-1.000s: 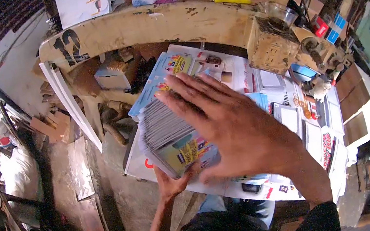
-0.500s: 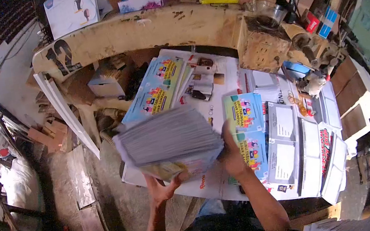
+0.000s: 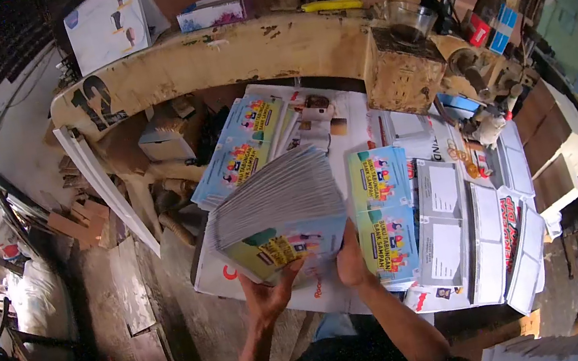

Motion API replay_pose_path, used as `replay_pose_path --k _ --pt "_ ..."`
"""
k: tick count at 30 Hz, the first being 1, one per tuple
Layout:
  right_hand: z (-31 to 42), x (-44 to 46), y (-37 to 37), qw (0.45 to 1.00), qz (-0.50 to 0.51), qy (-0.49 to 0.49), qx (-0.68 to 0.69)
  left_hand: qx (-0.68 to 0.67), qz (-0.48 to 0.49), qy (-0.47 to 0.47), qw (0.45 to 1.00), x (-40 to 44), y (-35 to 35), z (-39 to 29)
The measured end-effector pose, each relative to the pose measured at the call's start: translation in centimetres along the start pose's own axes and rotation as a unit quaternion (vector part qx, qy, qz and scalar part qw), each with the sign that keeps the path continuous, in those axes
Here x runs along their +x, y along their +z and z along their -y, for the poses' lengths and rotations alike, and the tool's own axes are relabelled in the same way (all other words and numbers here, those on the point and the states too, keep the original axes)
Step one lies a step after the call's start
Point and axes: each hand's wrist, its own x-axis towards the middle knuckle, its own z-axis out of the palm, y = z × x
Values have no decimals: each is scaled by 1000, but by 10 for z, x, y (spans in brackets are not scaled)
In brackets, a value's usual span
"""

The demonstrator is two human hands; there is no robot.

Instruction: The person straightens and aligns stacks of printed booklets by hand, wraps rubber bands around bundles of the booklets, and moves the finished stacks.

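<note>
And here, right in front of the dark-clothed body, it's a two-handed hold on one thick stack [image 3: 277, 198] of printed covers. The left hand [image 3: 268, 292] is clamped on its lower left part, thumb across the printed face, the other fingers partly hidden. Over on the right, the right hand [image 3: 352, 260] is up against the lower right corner; whether its fingers close round the back, I cannot tell.

Look at that stack! It's tilted above the table [image 3: 324, 294], its upper edges spread like a fan, a dense run of thin grey-white lines curving over the top. The face towards the body shows yellow-green on the left, pale blue on the right, with a dark green patch and slanted lettering partly under the thumb.

Just beyond and to the right, two matching covers [image 3: 385, 210] lie flat, one above the other, blue and yellow-green with small cartoon figures, reading BUKU TABUNGAN BANK SAMPAH. Grey panels with white labels [image 3: 440, 223] sit beside them. Behind the stack, a pile of similar covers [image 3: 244, 142] lies at a slant. Farthest out, there's the beige machine frame [image 3: 206, 60] marked 12, topped by a standing calendar [image 3: 111, 26] and a flat box [image 3: 214, 12].
</note>
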Motion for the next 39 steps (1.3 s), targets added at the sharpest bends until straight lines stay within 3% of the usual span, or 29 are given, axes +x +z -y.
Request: replay_pose_path --k 2,4,5,6,7,9,10,14,17,22,26,27,28,29,30,32,35,37,39 --pt "6 3 6 996 -60 40 49 45 -41 -11 998 0 6 -10" --pt "-8 10 -7 995 93 -34 3 10 -50 -30 998 -4 7 -15" --pt "-42 -2 -32 994 26 -23 107 -24 -59 -52 997 -7 7 -17" --pt "-40 -7 -31 994 24 -19 107 -23 -60 -56 996 -7 6 -23" --pt "-32 -12 -28 998 39 17 37 -3 -38 -74 997 -5 4 -30" --pt "-123 -14 -52 987 113 74 90 17 -13 -91 996 -9 2 -32" --pt "-99 -16 -41 987 113 68 89 12 -40 -71 997 -15 2 -25" --pt "-73 -33 -36 992 93 -89 -14 24 -41 -38 998 -17 -17 10" --pt "-47 -33 -31 992 103 -58 -43 37 -28 -31 998 -34 -43 44" --pt "-44 -42 -34 970 169 36 -172 108 32 -131 985 -53 -76 60" --pt "-67 -69 -41 988 116 87 -44 120 51 -167 977 -65 -87 65" --pt "-101 -73 -57 916 131 -141 -353 124 58 -168 976 -61 -85 62" --pt "-132 -81 -73 824 145 -241 -492 131 66 -167 975 -59 -82 56" --pt "-112 -73 -61 705 125 -345 -607 141 75 -163 974 -54 -76 49" --pt "-88 -64 -49 901 140 -122 -391 155 83 -155 972 -47 -69 41" --pt "-47 -47 -32 977 135 116 -121 184 96 -136 969 -33 -55 26" --pt "-17 -39 -39 980 180 40 -73 188 94 -124 970 -30 -48 24" --pt "36 -22 -36 965 150 -131 -168 168 77 -118 976 -34 -49 31" --pt "114 -4 -26 893 168 -266 -320 159 67 -113 979 -37 -59 50"
